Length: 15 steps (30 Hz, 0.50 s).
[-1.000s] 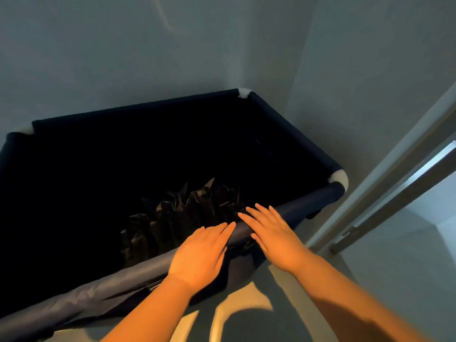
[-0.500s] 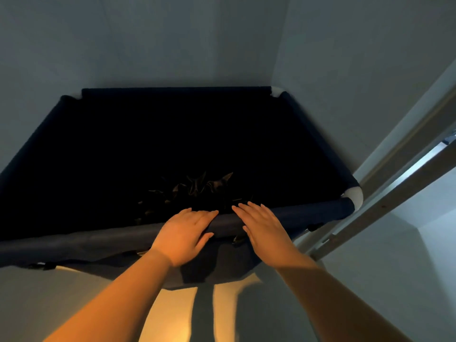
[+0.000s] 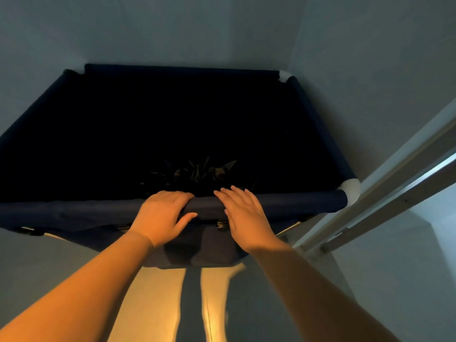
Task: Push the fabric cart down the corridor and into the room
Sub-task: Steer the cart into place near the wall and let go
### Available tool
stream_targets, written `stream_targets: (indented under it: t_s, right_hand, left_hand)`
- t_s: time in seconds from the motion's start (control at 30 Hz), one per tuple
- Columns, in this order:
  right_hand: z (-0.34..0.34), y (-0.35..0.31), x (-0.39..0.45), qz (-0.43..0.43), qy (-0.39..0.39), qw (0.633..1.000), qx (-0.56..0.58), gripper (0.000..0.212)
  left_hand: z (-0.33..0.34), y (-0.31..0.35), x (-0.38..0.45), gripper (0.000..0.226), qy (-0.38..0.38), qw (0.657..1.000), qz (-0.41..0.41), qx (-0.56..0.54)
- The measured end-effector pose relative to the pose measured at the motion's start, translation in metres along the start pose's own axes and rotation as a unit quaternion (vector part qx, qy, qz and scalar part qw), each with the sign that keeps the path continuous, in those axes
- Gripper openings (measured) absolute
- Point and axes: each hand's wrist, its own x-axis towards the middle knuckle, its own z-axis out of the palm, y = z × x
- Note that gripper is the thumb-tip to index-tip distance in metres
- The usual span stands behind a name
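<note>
Fabric cart (image 3: 74, 213): dark navy cloth bin on a tube frame, square opening facing up, filling the middle of the view. White corner fittings (image 3: 350, 190) visible at near right and far right. Far side pushed up close to a pale wall (image 3: 172, 28); right side near a second pale wall meeting the first in a corner. Metal frame parts glimpsed under the near edge.

Contents: interior very dark; only a crumpled heap of shiny black material (image 3: 197, 172) made out, low against the near side, just beyond the hands. Rest of the interior too dim to tell.

Near rail (image 3: 296, 201): cloth-covered tube running left to right across the view, directly under both hands.

Left hand (image 3: 162, 215): laid over the near rail, fingers (image 3: 172, 195) curled over its top toward the inside, thumb pointing along the front face below; clenched around the rail.

Right hand (image 3: 246, 218): just beside the left, palm flat on the same rail, fingers straight and spread, tips reaching past the rail over the opening; released, pressing rather than gripping.

Surroundings: bare forearms entering from the bottom edge. Pale door frame (image 3: 394, 193) with metal strips running diagonally at right, close to the near right corner of the cart. Floor (image 3: 153, 304) below the cart lit warm orange, crossed by dark shadows.
</note>
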Motion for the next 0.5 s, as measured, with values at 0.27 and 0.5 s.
stream_targets:
  t_s: [0.27, 0.5]
  right_hand:
    - [0.027, -0.065, 0.016, -0.009, 0.025, 1.000, 0.005, 0.048]
    - [0.050, -0.120, 0.033, -0.043, 0.007, 0.999, 0.000, 0.046]
  left_hand:
    - [-0.007, -0.050, -0.046, 0.041, 0.023, 0.999, -0.032, 0.014]
    - [-0.019, -0.094, -0.092, 0.050, 0.017, 0.998, -0.045, 0.036]
